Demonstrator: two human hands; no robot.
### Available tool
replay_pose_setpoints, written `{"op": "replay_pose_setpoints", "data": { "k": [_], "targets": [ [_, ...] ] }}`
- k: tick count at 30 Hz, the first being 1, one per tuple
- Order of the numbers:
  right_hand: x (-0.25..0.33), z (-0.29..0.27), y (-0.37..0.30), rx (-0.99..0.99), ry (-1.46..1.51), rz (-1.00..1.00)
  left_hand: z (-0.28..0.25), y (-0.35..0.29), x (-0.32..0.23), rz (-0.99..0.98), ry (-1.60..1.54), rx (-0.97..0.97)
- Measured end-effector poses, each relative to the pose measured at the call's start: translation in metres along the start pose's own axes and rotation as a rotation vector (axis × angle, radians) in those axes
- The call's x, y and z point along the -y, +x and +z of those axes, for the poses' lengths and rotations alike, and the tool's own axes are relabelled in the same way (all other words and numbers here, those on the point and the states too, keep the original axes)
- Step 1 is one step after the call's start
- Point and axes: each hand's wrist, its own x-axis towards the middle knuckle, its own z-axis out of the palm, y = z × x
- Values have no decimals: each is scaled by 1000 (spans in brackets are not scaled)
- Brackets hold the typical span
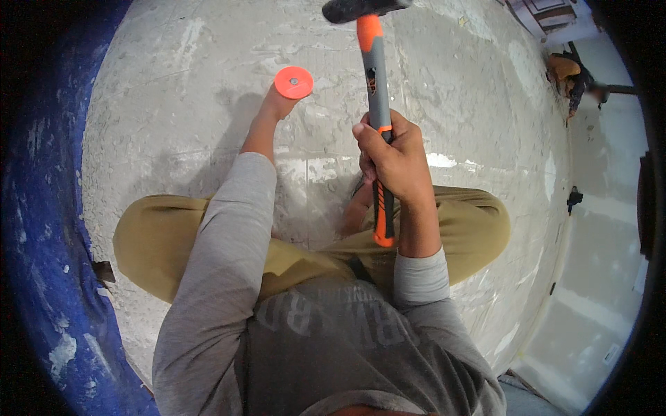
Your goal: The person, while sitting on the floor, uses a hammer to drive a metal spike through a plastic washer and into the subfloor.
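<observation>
Hammer [375, 76], R fingers [374, 142] snug rnd hndl [379, 97]

floor [173, 104]: grey, rough, pale-patched | left side: blue sheet [41, 229], white-stained

We find printed lettering on the dark grey shirt front [312, 367], at the near side of the scene. We see big, pale grey capitals [385, 333] running across the chest to left and right, faded and bent by the folds, so we can make out single letters rather than a sure word. Just beyond them, on the far side, we notice a row of smaller letters [350, 295], too faint for us to read. On the grey part of the hammer's shaft [379, 100] we spot a dark mark [372, 81] with orange touches, too small for us to decipher.
</observation>
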Motion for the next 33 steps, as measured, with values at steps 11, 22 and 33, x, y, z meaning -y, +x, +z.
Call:
{"op": "replay_pose_setpoints", "data": {
  "k": [11,22,33],
  "targets": [
    [-46,-6,11,91,-93,275,1,1,-2,3,11,-80],
    [5,-2,-11,64,-64,148,6,-9,9,12,-21,-157],
    [-68,13,16,145,-174,350,9,-10,-38,118,-311,42]
  ]
}}
